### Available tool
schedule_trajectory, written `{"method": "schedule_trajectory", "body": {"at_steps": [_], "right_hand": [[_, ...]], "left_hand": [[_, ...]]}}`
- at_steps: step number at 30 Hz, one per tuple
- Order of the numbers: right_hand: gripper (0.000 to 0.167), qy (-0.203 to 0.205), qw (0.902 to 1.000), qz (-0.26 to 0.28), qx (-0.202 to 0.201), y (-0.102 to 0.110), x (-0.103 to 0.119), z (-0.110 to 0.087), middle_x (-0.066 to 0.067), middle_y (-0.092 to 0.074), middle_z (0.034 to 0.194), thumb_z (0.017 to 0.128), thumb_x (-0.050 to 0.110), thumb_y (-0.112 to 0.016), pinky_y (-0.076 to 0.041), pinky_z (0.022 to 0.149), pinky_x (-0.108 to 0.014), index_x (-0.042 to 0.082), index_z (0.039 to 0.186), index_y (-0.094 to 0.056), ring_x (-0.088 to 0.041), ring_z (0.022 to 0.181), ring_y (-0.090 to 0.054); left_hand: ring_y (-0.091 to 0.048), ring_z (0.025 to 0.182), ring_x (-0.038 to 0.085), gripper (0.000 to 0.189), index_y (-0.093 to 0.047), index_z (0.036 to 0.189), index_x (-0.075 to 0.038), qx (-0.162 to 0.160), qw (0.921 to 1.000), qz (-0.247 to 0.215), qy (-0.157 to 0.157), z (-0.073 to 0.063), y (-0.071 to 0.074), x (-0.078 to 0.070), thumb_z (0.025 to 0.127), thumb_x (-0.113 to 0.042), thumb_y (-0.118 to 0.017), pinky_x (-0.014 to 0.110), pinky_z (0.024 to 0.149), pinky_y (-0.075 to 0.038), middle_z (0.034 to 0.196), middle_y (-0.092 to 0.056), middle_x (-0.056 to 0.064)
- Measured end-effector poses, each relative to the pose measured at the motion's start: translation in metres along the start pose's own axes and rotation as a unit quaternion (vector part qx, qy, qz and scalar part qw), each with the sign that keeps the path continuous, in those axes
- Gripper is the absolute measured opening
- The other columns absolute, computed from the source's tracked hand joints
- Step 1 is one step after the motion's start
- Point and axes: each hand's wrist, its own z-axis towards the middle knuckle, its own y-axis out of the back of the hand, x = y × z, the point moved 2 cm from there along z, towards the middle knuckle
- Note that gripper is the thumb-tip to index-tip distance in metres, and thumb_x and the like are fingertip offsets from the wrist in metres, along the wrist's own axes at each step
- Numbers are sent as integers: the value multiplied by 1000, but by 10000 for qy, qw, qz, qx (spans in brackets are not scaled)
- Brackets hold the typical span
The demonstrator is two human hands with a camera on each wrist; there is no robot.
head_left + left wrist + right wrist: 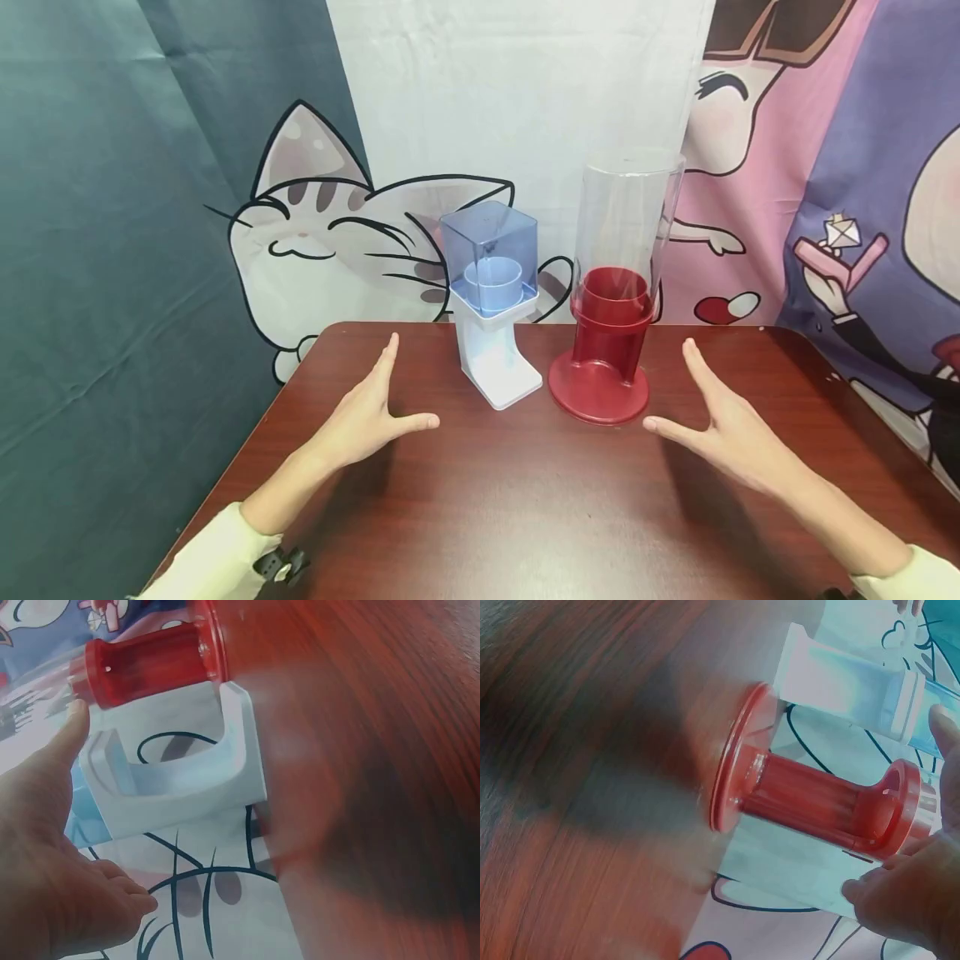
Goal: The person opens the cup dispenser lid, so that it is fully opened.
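Two stands with clear containers on top stand side by side near the table's back edge. The white stand (491, 358) carries a bluish see-through square container (491, 250) with a light blue ring inside. To its right, a red stand (600, 387) with a round base carries a tall clear cylinder (626, 208). My left hand (363, 421) hovers left of the white stand, thumb and fingers spread, holding nothing. Over the table right of the red stand, my right hand (731, 437) is likewise spread and holds nothing. Neither hand touches a stand.
Both stands rest on a dark red-brown wooden table (525, 500). Close behind it hangs a printed cloth (525, 100) with a cartoon cat and cartoon figures. A dark strap (281, 567) sits at the left sleeve cuff.
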Motion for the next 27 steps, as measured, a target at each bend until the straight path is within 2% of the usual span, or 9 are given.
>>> {"method": "schedule_trajectory", "body": {"at_steps": [4,8,17,23,27], "right_hand": [[116,-48,9997,127,-203,1,3,2,-17,-16,175,91,52,-82,-35,106,-81,22,172,-3,-55,151,-30],[115,-156,9993,304,-132,1,6,4,-17,-18,175,92,52,-81,-37,105,-82,27,172,-3,-56,150,-31],[116,-198,9984,522,-64,0,14,10,-22,-18,174,92,52,-81,-35,107,-81,21,172,-3,-55,152,-28],[115,-187,9974,694,-96,0,15,15,-20,-16,175,92,51,-81,-32,109,-82,21,172,-3,-53,155,-24],[115,-277,9963,808,-44,-2,14,20,-20,-15,175,93,52,-80,-32,109,-82,21,172,-2,-53,155,-23]], "left_hand": [[-30,157,35,136,0,172,-16,-48,9997,-256,-1,4,1,-6,79,-67,-86,62,120,-36,177,-15,10],[-26,159,31,132,-2,172,-17,-75,9986,-520,-90,6,1,-12,82,-60,-87,61,123,-32,177,-13,6],[-19,161,20,122,-6,172,-27,1,9921,-1241,-184,10,-1,-28,85,-54,-87,57,126,-27,176,-17,1],[-24,159,13,116,-15,172,-27,-175,9867,-1558,-427,14,-3,-39,86,-46,-90,54,127,-27,174,-23,-8],[-26,158,12,112,-19,171,-24,-306,9828,-1712,-613,19,-6,-46,87,-39,-91,52,127,-27,174,-28,-5]]}}
